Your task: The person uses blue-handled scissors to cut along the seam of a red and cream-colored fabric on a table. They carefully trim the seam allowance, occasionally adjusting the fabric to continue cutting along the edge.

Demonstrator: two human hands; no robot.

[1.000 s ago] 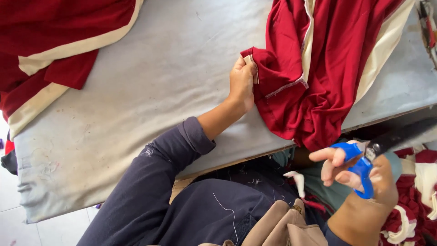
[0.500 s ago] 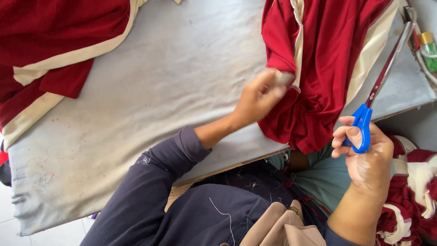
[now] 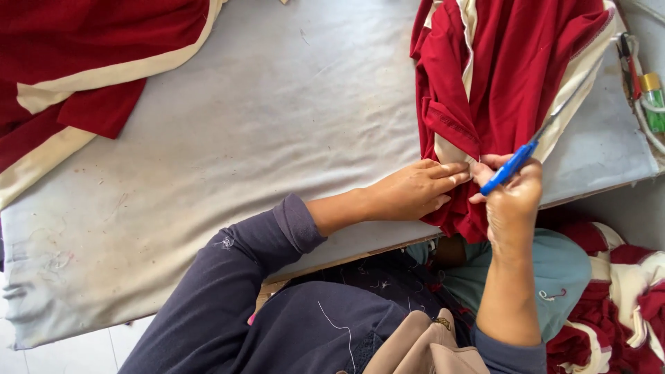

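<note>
At the right of the frame, the left hand pinches the red garment at the table edge; the right hand is closed around blue-handled scissors.

Dark red garment with cream bands, blue-handled scissors, pale grey table.
</note>
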